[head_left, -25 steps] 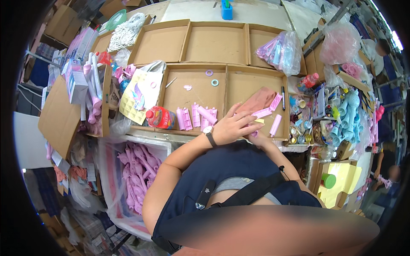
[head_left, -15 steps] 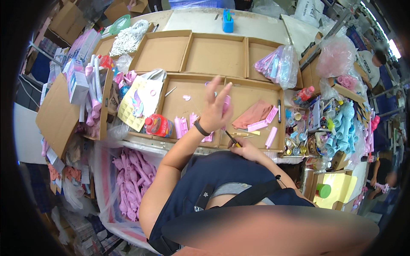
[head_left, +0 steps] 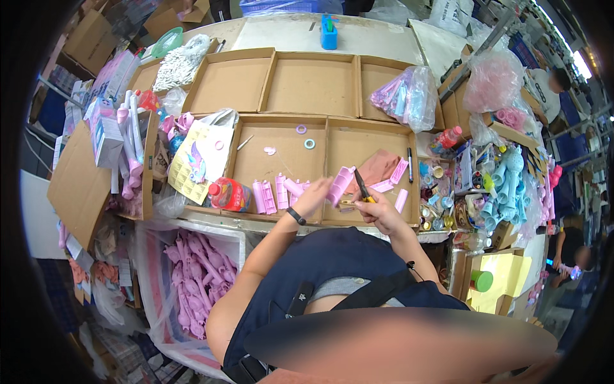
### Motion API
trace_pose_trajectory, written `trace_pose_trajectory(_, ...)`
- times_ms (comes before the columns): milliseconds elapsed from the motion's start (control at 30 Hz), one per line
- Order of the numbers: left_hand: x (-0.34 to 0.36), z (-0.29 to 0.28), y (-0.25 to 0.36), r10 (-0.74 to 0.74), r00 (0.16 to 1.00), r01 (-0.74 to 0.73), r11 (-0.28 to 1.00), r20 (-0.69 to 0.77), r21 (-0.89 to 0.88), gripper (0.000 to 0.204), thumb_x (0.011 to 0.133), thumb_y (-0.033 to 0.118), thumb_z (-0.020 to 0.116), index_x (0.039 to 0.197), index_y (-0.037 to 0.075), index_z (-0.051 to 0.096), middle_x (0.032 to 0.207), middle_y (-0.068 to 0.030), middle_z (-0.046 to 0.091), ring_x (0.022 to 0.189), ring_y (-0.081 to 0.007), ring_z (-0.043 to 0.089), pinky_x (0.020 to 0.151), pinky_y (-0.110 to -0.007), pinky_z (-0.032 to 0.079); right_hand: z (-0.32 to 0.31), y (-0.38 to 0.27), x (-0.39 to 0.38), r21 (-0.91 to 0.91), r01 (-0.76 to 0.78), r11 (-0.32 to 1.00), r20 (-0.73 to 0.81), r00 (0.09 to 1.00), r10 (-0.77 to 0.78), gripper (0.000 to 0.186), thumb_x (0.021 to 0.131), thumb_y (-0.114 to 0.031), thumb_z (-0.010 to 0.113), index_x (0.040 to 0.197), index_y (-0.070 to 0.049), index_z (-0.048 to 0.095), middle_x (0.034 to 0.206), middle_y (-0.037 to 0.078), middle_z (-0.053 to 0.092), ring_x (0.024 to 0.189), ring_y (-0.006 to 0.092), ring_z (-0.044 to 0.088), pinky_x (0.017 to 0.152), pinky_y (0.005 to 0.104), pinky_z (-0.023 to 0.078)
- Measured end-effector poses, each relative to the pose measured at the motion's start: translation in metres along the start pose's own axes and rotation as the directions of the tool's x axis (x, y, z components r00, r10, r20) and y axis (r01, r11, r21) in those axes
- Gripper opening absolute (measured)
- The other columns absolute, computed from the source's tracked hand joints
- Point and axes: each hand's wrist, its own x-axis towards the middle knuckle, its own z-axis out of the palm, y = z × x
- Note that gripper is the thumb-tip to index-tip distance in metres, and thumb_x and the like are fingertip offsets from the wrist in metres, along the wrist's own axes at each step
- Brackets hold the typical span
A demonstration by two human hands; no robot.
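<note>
My left hand (head_left: 313,197), slightly blurred, has its fingers at the end of a pink hollow plastic piece (head_left: 340,185), holding it over the cardboard tray (head_left: 281,128). My right hand (head_left: 378,210) grips a black-and-yellow pointed hand tool (head_left: 364,191), its dark tip beside that piece. Several similar pink parts (head_left: 263,197) lie left of my hands; others (head_left: 398,171) are to the right, around a salmon-coloured cloth (head_left: 377,163). A purple ring (head_left: 301,129), a teal ring (head_left: 310,144) and a black pen (head_left: 410,165) lie farther back in the trays.
A red bottle (head_left: 231,196) stands front left, another (head_left: 447,138) right. A plastic-lined bin of pink parts (head_left: 198,281) sits below left. More cardboard trays (head_left: 310,83), bagged pink-and-blue pieces (head_left: 400,96) and blue parts (head_left: 511,185) surround the workspace. A co-worker (head_left: 566,249) is at the far right.
My right hand has picked up the black-and-yellow tool and raised it. My left hand moved up off the tray, then came down with the pink piece beside the tool.
</note>
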Motion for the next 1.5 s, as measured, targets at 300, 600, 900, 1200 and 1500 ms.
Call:
trace_pose_trajectory(300,-0.027,0.019,0.024,0.754,0.656,-0.461,0.442,-0.04,0.769,0.049,0.066,0.009,0.066,0.112,0.006,0.051,0.111,-0.0143,0.052,0.107,-0.032,0.048,0.089,-0.042,0.04,-0.012,0.009,0.011,0.254,-0.064,0.965,0.057,0.997,0.051,0.013,0.08,-0.006,0.053,0.093,-0.009,0.051,0.06,-0.006,0.033,0.048,0.0029,0.027,0.042,0.0176,0.021)
trace_pose_trajectory(600,-0.039,0.017,0.065,0.714,0.333,-0.703,-0.246,0.616,0.667,0.033,0.072,0.017,0.057,0.105,0.018,0.057,0.121,-0.0011,0.05,0.115,-0.0227,0.045,0.099,-0.045,0.034,-0.024,0.018,0.018,0.084,-0.181,0.98,0.064,0.982,0.176,0.025,0.074,-0.003,0.047,0.095,-0.015,0.049,0.061,-0.007,0.035,0.048,0.0012,0.028,0.04,0.017,0.019)
trace_pose_trajectory(900,-0.015,0.008,0.058,0.743,0.668,-0.676,0.629,-0.041,0.384,0.052,0.069,0.014,0.071,0.113,0.003,0.047,0.112,-0.0124,0.053,0.101,-0.0262,0.054,0.094,-0.041,0.036,0.0,0.033,0.02,-0.416,-0.051,0.908,0.038,0.997,0.073,0.018,0.075,-0.009,0.056,0.092,-0.006,0.054,0.074,-0.002,0.048,0.057,0.0049,0.043,0.047,0.0181,0.033)
trace_pose_trajectory(1200,-0.004,-0.034,0.06,0.628,0.73,-0.259,0.618,-0.268,0.742,0.028,0.087,0.012,0.05,0.114,0.004,0.051,0.1,-0.0133,0.059,0.092,-0.0186,0.052,0.084,-0.033,0.039,0.013,0.008,0.001,-0.19,-0.074,0.979,0.098,0.991,0.094,0.013,0.076,-0.01,0.058,0.088,-0.008,0.052,0.064,-0.003,0.04,0.051,0.0043,0.035,0.044,0.0181,0.025)
trace_pose_trajectory(1500,-0.025,0.016,0.013,0.116,0.993,-0.107,0.939,-0.01,0.328,0.044,0.081,0.008,0.057,0.121,0.001,0.041,0.104,-0.0172,0.056,0.093,-0.0242,0.056,0.081,-0.034,0.044,0.0,0.003,0.017,0.123,-0.03,0.992,0.032,0.999,0.026,0.014,0.076,-0.003,0.053,0.088,-0.008,0.049,0.063,-0.005,0.037,0.047,0.0035,0.028,0.041,0.0187,0.021)
